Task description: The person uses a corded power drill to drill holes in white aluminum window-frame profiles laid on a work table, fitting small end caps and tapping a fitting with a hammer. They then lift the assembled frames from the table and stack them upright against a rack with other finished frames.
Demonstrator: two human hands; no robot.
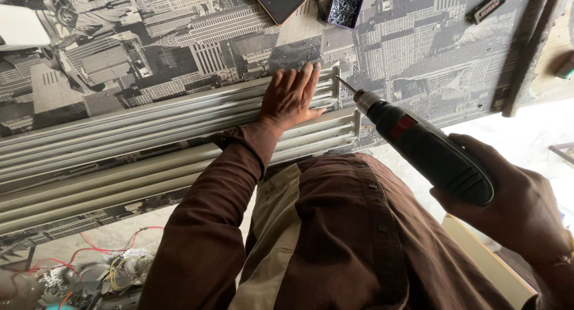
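1. A dark power drill (427, 151) with a red mark on its body lies slantwise across the right half of the frame, its thin bit (345, 85) pointing up-left to the end of the metal rails.
2. The right hand (520, 205) is closed around the drill's rear grip at the right edge of the frame.
3. The bit tip meets the right end of a bundle of long pale metal rails (149, 130), which run from the left edge to just right of centre, lying on the table.
4. The left hand (291, 98) rests flat, fingers spread, pressing on the upper rails near their right end, just left of the bit.
5. The table (418, 47) is covered with a black-and-white cityscape print.
6. At the top centre lie a dark phone (277, 0) and, beside it, a small tray of screws (345, 5).
7. At the lower left, red and yellow wires (101, 259) lie tangled.
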